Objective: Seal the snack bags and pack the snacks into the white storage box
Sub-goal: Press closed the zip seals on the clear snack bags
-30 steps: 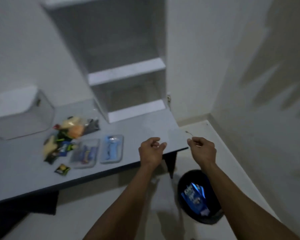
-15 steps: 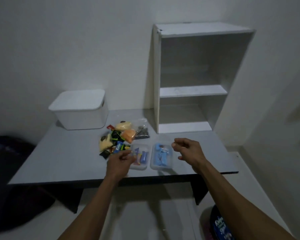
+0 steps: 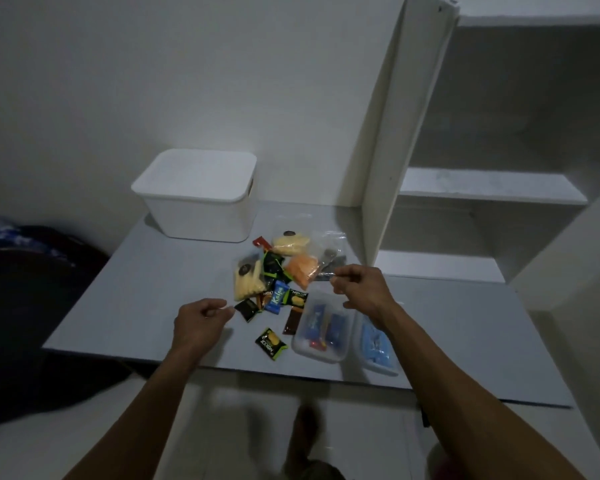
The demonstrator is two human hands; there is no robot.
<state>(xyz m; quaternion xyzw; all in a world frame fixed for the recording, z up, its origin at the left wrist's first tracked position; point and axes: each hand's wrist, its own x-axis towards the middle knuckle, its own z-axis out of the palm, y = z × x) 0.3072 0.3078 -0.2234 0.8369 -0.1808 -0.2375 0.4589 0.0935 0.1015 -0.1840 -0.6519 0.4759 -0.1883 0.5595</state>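
Note:
The white storage box, lid on, stands at the back left of the grey table. In front of it lies a pile of snacks: two yellow bags, an orange bag, a clear bag with dark pieces and several small packets, among them a blue one and a green-black one. Two clear bags of blue snacks lie at the front. My left hand hovers curled beside a black packet. My right hand is curled above the clear bags. I see nothing held in either.
A tall white shelf unit stands on the table's right half, close behind my right hand. A dark bundle lies on the floor to the left. The table's front edge runs just under my forearms, and my foot shows below.
The view has swung from the table's right corner and the floor onto the snack pile. Both hands moved forward over the snacks, the right one now above the clear bags.

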